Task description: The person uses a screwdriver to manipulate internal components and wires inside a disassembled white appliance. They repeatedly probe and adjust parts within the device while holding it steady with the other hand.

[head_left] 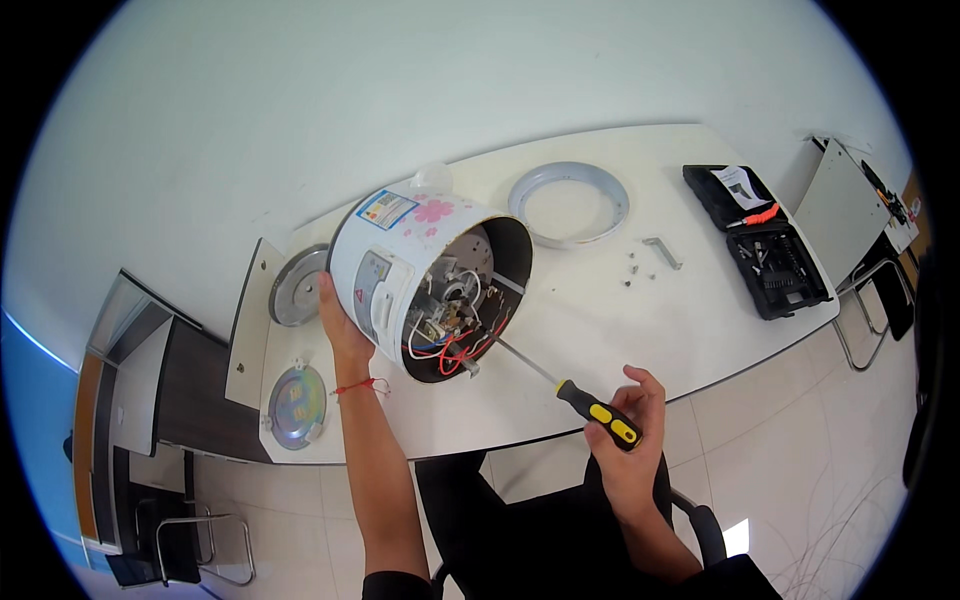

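A white rice cooker body (pixel 405 235) with pink flowers lies tilted on the table, its open underside turned toward the right and toward me. Bare wiring (pixel 455 330) in red, white and blue shows inside, around metal parts. My left hand (pixel 347 335) grips the cooker at its lower left side, the fingers partly hidden behind it. In my right hand (pixel 635 420) is the black-and-yellow handle of a screwdriver (pixel 570 390), its index finger raised off the handle. The screwdriver's shaft runs up and left into the cooker's opening; whether its tip touches a screw I cannot tell.
On the white table (pixel 560 330) lie a grey ring (pixel 618 212), several small screws (pixel 632 268) and a metal bracket (pixel 664 252). An open black tool case (pixel 775 265) stands at the right. Two round metal pieces, a lid (pixel 290 290) and a disc (pixel 297 410), lie left.
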A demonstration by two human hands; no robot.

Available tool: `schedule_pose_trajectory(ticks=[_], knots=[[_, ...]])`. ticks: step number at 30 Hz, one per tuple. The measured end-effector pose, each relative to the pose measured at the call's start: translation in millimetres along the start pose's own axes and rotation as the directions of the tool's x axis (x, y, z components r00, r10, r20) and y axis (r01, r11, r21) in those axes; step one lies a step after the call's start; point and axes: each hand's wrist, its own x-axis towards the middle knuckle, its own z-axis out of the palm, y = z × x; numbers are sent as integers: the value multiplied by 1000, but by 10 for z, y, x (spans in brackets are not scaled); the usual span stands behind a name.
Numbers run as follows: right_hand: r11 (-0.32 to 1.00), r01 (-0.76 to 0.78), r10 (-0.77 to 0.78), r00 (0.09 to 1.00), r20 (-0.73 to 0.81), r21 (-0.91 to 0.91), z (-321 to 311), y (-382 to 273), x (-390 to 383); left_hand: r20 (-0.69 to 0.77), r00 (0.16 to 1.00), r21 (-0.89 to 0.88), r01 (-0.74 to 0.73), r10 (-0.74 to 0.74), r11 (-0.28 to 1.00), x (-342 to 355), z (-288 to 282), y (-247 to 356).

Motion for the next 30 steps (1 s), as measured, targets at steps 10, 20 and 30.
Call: schedule_pose_trajectory(ticks=[10, 20, 30], knots=[[986, -143, 136, 988, 76, 87, -15, -60, -29, -30, 1000, 11, 6, -5, 1000, -3, -24, 10], [967, -191, 180, 981, 77, 169, 5, 39, -108, -31, 1000, 14, -5, 5, 1000, -12, -30, 11], [892, -417, 367, 894, 257, 175, -111, -4, -130, -67, 998, 7, 5, -5, 1000, -15, -41, 11]])
